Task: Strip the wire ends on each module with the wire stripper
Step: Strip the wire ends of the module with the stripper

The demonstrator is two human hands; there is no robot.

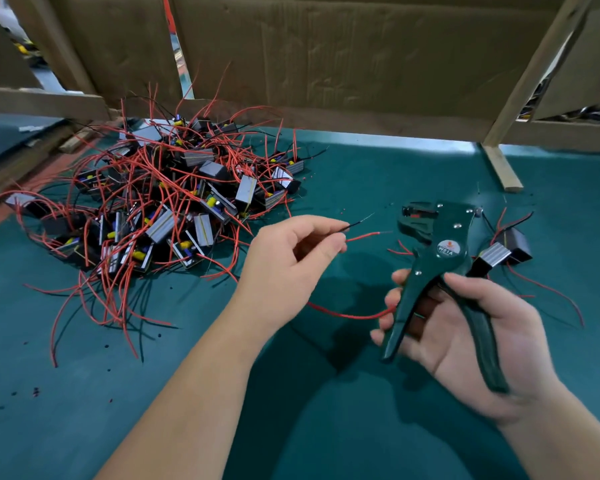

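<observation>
Green matting (118,358) is covering the bench beneath both hands. Left hand (291,258) is pinching two leads between thumb and forefinger, the other fingers curling loosely beneath. Black wire (355,224) is projecting just beyond those fingertips, and red wire (364,236) is running just below it; both tips are showing bare strands. Which module these leads belong to cannot be told. Right hand (465,327) is gripping the wire stripper (440,271), fingers wrapping round the front handle and thumb pressing on the rear one, with the handles standing spread. Its head is pointing away from the right fingers, close to the two wire tips but apart from them; how the jaws are standing cannot be told. A second red lead (343,315) is looping across the mat from under the left hand to behind the right fingers. One finished module (499,254) is lying just beyond the right fingers, beside the tool head. Pile of modules (160,202), tangled in red and black leads, is sitting well beyond the left fingers on their outer side. Insulation scraps (35,391) are lying scattered on the mat. Cardboard panel (326,57) and a wooden strut (503,168) are closing off the bench far beyond both sets of fingers.
</observation>
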